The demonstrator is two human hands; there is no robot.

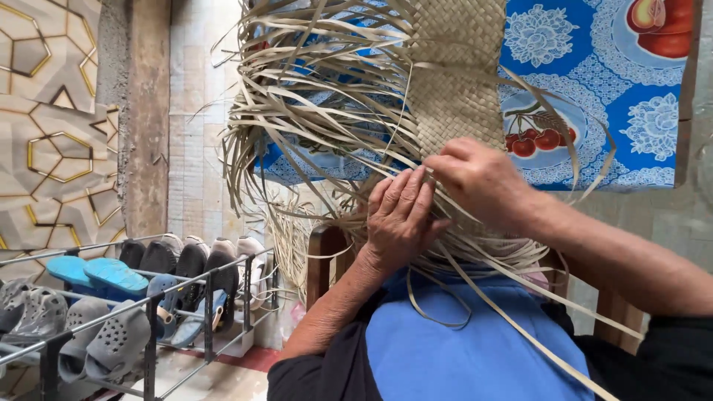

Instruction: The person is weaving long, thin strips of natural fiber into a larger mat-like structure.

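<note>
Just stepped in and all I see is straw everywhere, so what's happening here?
A person is weaving pale flat strips by hand. The left hand presses on the strips at the lower edge of a woven mat, while the right hand pinches strips beside it. Loose strips fan out to the left, unwoven. A patterned blue cloth hangs behind, and a shoe rack stands at lower left.

Your hands, left [397, 219] beside right [479, 178], sit on the woven mat [457, 67]; loose strips [312, 89] left, shoe rack [148, 312] lower left.
</note>
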